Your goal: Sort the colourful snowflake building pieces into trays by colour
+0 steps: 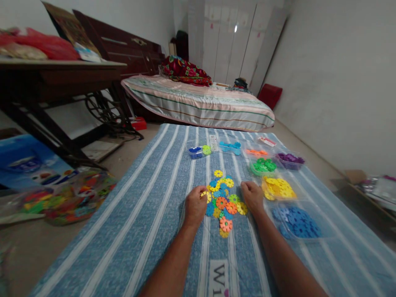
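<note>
My left hand [195, 206] is at the left edge of a loose pile of notched plastic discs [221, 202], its fingertips pinched on a yellow notched disc [206, 196]. The pile mixes yellow, blue, orange and green pieces, several overlapping. My right hand [253, 198] rests on the cloth just right of the pile, fingers curled in; whether anything is inside them is hidden. Beside that hand stands a clear tub of yellow discs [279, 188]. Nearer to me, a larger clear tub holds blue discs [298, 222].
Further tubs hold green pieces [263, 165], purple pieces [290, 160], orange pieces [256, 152], light blue pieces [230, 147] and dark blue pieces [195, 152]. A striped blue cloth [148, 206] covers the table. Beyond is a bed [201, 103]; a sewing table [62, 76] stands left.
</note>
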`<control>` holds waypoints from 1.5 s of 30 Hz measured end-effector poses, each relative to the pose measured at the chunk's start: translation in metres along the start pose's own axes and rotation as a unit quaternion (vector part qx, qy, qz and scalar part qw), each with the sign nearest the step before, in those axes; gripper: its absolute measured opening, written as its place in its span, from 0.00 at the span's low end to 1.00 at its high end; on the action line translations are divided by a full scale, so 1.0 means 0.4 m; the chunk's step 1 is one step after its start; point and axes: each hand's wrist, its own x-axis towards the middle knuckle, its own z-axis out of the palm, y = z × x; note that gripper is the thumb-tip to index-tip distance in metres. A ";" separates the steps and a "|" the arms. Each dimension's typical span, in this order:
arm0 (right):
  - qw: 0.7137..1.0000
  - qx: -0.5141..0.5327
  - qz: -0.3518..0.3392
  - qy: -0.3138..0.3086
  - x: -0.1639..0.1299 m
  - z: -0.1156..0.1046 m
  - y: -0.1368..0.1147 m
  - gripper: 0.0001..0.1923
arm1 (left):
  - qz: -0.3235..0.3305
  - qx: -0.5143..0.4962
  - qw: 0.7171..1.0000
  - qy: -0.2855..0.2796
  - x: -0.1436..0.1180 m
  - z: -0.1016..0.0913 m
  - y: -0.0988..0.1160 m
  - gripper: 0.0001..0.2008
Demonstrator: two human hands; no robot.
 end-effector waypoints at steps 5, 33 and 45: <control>1.000 -0.009 -0.013 0.000 0.000 0.001 -0.001 0.20 | -0.010 -0.006 1.000 -0.011 -0.002 -0.001 0.007 0.10; 0.969 -0.004 -0.220 -0.112 -0.108 0.077 -0.209 0.05 | -0.050 -0.176 0.983 -0.034 -0.017 0.005 0.052 0.12; 0.994 -0.044 -0.076 0.069 0.057 -0.197 -0.065 0.16 | -0.027 -0.043 0.999 -0.004 -0.016 0.015 0.029 0.07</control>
